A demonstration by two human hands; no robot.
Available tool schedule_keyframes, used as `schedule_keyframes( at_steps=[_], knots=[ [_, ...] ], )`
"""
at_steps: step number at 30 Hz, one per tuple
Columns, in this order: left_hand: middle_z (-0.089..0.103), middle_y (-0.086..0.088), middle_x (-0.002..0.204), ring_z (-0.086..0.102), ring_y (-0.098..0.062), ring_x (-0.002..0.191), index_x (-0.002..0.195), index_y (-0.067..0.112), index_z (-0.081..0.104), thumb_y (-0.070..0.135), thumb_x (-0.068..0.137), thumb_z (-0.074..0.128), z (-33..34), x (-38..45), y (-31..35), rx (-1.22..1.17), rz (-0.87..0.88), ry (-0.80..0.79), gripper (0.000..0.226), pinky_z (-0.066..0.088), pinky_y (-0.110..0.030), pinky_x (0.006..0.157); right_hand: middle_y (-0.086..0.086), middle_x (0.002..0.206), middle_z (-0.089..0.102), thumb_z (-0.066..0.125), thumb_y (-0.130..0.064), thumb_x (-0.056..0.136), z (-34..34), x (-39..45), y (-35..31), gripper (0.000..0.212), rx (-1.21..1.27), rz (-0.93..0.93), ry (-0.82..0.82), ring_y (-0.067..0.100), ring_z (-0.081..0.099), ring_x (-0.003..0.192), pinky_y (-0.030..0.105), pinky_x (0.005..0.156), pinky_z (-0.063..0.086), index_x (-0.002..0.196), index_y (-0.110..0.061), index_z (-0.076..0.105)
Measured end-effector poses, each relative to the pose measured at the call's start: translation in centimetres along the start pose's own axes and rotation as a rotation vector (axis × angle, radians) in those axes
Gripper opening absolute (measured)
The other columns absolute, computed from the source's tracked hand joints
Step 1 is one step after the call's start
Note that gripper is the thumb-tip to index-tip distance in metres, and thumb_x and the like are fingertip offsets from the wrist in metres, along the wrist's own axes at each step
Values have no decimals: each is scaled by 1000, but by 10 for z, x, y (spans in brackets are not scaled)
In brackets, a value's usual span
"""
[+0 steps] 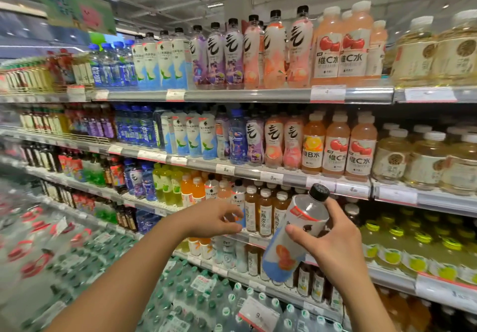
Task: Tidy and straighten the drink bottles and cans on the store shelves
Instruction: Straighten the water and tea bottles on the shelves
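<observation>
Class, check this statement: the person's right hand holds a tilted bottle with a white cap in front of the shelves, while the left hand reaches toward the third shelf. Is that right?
Not quite: the cap is black, not white, as the head view shows. The right hand holds the tilted bottle in front of the shelves, while the left hand reaches toward the third shelf.

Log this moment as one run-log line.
right hand: grips black-capped bottle, tilted, off shelf | left hand: fingers curled at a bottle on third shelf, grip unclear | step: reshelving
</observation>
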State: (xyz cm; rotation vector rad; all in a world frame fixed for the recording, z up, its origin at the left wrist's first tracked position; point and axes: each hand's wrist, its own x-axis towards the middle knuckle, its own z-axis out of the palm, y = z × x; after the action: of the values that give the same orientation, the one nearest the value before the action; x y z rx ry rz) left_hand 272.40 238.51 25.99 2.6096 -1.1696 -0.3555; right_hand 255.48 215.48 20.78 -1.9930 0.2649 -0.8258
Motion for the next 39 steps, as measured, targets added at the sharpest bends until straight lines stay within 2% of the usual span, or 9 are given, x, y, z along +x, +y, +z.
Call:
schedule_keyframes(
  at_steps=[3, 6, 9, 19, 23, 26, 29, 32, 39],
  knots=[
    [64, 8, 133, 61, -8, 114, 145, 33, 51, 57, 96, 57, 3, -9, -27, 3, -62, -60, 55, 50, -32, 100, -14, 115, 70, 91, -53, 61, 14, 2, 3, 92, -23, 19, -26, 10, 68, 103, 41, 90, 58, 140, -28, 51],
    [64, 11, 133, 61, -9, 115, 146, 35, 49, 62, 95, 55, 8, -13, -59, -2, -115, -90, 58, 49, -35, 101, -24, 104, 64, 92, -43, 67, 28, 9, -1, 81, -82, 10, -48, 3, 63, 97, 29, 80, 51, 136, -31, 51],
    [63, 12, 135, 61, -8, 116, 145, 37, 49, 65, 92, 56, 10, -10, -90, -28, -147, -77, 60, 50, -34, 101, -14, 112, 66, 92, -43, 67, 47, 20, -3, 88, -118, 28, -64, 13, 62, 106, 32, 87, 49, 142, -27, 49],
    [52, 7, 149, 55, -14, 128, 149, 29, 47, 52, 97, 58, -4, 76, -183, 63, -35, 31, 58, 46, -34, 104, -5, 129, 64, 93, -40, 68, 132, 61, 7, 97, -206, 136, -34, 18, 59, 118, 36, 98, 49, 150, -23, 44],
    [53, 4, 149, 54, -18, 128, 149, 30, 45, 48, 93, 61, -4, 140, -222, 69, 41, 125, 61, 47, -38, 105, -14, 115, 60, 94, -31, 70, 169, 79, 9, 93, -220, 202, 21, 5, 60, 107, 20, 88, 46, 148, -24, 45],
    [43, 1, 157, 46, -20, 138, 153, 27, 39, 47, 92, 63, -3, 187, -242, 91, 124, 129, 69, 41, -37, 112, -29, 104, 57, 94, -22, 71, 192, 84, 9, 71, -240, 266, 56, -18, 58, 88, 0, 72, 43, 125, -32, 48],
    [35, -5, 160, 37, -30, 143, 154, 24, 35, 43, 91, 64, 4, 230, -257, 126, 161, 126, 72, 36, -43, 116, -21, 103, 70, 95, -28, 68, 213, 81, 11, 69, -286, 336, 80, -11, 65, 91, 5, 70, 49, 123, -32, 55],
    [42, -9, 150, 40, -32, 137, 151, 20, 35, 44, 90, 64, 17, 264, -266, 171, 156, 141, 71, 41, -46, 111, -30, 98, 70, 96, -28, 67, 226, 75, 10, 64, -347, 366, 108, -7, 67, 87, 16, 74, 53, 116, -40, 56],
    [53, -15, 129, 51, -36, 118, 132, 14, 51, 20, 93, 59, 48, 287, -267, 116, 227, 287, 40, 50, -46, 92, -23, 112, 71, 93, -42, 64, 241, 73, 0, 76, -485, 396, 124, -5, 66, 99, 28, 86, 56, 129, -37, 55]
  ],
)
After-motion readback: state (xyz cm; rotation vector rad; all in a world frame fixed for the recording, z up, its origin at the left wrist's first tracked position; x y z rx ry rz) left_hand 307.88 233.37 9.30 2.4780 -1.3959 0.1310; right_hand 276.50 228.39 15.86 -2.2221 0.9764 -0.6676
